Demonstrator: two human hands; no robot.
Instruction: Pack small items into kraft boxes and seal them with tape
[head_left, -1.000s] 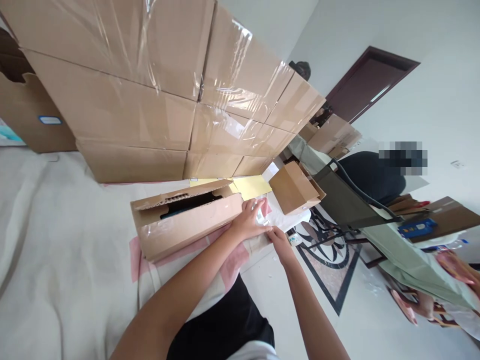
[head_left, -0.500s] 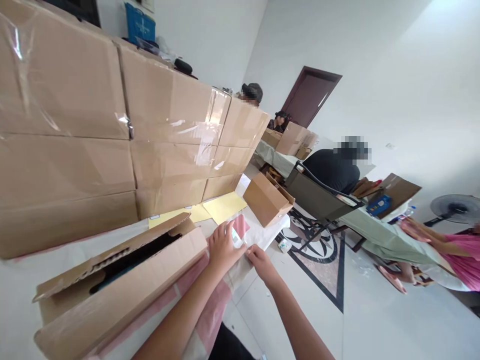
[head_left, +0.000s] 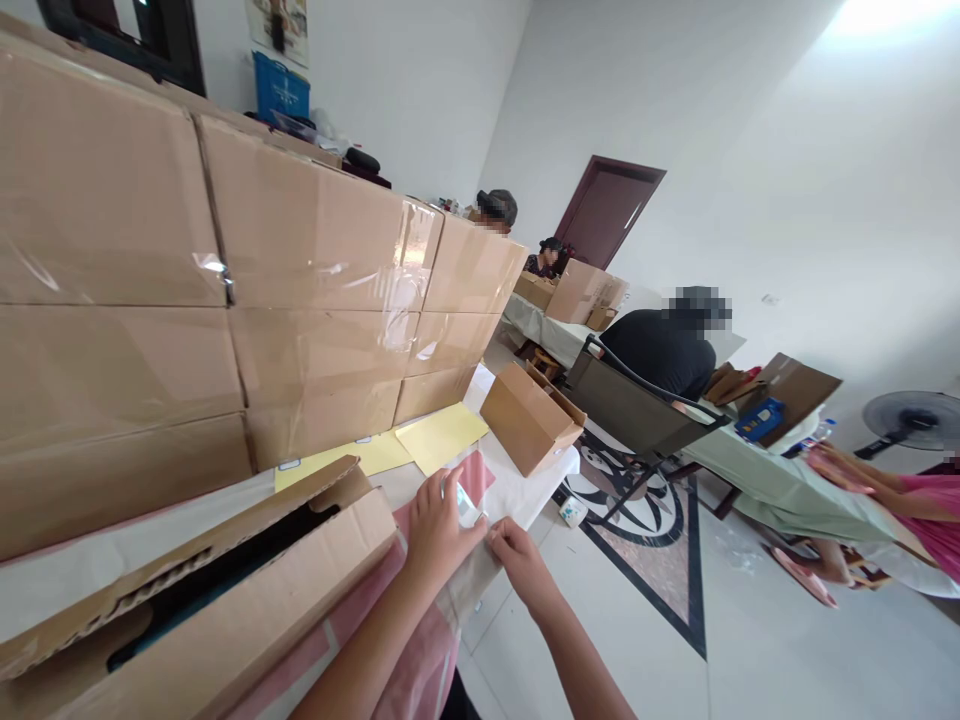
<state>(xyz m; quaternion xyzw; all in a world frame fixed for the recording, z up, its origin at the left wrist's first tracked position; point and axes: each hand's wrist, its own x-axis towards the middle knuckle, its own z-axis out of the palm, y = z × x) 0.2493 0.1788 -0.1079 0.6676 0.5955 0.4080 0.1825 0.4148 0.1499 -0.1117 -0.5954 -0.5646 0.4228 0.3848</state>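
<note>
My left hand (head_left: 439, 525) is closed around a small whitish thing with a pale green tint (head_left: 466, 508), just above the table's front edge. Its kind is not clear, as the fingers cover part of it. Close beside it, my right hand (head_left: 517, 560) has its fingers pinched together near the thing's lower corner. Whatever the right fingertips hold, if anything, is too small to make out. To the left of both hands lies a long, open cardboard box (head_left: 300, 580) with something dark and bluish inside. Pink-and-white checked cloth (head_left: 420, 655) covers the table under my forearms.
Taped cartons (head_left: 315, 250) form a wall behind the table. Yellow sheets (head_left: 442, 437) lie before them, with a smaller open cardboard box (head_left: 525, 415) at the right corner. Beyond stand a folding chair (head_left: 637, 400) with a seated person, another table (head_left: 795, 490) and a fan (head_left: 911, 420).
My view has shifted slightly, so the boxes sit lower and further left. Both hands keep nearly the same pose around the small whitish thing.
</note>
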